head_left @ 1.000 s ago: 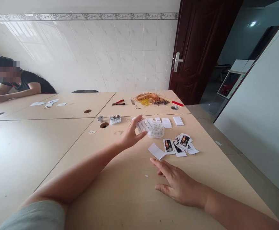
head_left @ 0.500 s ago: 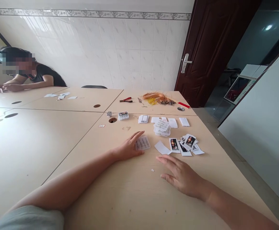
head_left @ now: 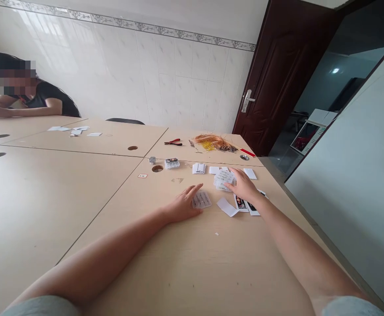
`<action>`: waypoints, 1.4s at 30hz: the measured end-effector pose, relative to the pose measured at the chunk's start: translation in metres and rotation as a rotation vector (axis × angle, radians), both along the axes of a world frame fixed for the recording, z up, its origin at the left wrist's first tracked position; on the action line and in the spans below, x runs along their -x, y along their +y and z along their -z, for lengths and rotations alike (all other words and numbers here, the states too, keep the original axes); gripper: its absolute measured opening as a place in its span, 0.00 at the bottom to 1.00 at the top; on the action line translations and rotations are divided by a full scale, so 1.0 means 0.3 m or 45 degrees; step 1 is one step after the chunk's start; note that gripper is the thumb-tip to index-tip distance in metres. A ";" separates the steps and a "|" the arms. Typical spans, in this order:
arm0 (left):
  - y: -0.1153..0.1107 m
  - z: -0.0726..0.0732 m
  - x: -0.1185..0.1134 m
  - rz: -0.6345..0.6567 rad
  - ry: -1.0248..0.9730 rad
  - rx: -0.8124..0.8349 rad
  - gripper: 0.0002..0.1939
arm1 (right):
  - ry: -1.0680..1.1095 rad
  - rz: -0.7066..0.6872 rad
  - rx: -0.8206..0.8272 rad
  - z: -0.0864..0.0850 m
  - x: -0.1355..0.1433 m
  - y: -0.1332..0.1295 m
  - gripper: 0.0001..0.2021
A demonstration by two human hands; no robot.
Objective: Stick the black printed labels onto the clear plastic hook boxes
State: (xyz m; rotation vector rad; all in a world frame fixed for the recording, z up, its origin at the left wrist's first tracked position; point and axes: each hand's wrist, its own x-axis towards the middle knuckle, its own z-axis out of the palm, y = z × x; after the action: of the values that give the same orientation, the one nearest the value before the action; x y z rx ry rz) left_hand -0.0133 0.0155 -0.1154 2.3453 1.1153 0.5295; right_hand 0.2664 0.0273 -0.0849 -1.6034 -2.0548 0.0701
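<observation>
My left hand (head_left: 186,205) rests on the table with thumb and fingers apart, touching the left side of a clear plastic box (head_left: 201,200) with small dark items inside. Farther right, my right hand (head_left: 244,186) is at a stack of similar clear boxes (head_left: 223,179), its thumb and fingers around the stack's right side. Below that stack lie a blank white card (head_left: 227,207) and black-and-white printed cards (head_left: 241,204), partly hidden under my right forearm.
Behind are white card piles (head_left: 199,168), a box with a dark label (head_left: 172,163), red-handled pliers (head_left: 173,142) and a bundle of orange and yellow strands (head_left: 211,142). A person (head_left: 47,98) leans on the table at the far left.
My right hand has moved up and forward from the bare table to the stack of clear boxes. My left hand stays beside its box. The camera view has tilted slightly.
</observation>
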 end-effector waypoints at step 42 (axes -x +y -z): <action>-0.045 -0.121 0.014 -0.124 -0.803 0.329 0.48 | 0.618 -0.182 -0.176 0.005 0.114 -0.426 0.28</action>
State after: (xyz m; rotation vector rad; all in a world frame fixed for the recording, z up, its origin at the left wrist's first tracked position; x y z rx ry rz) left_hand -0.0175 0.0019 -0.0792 1.7217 0.9246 1.0058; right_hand 0.2322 -0.1005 -0.0863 -1.2091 -1.7464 0.3275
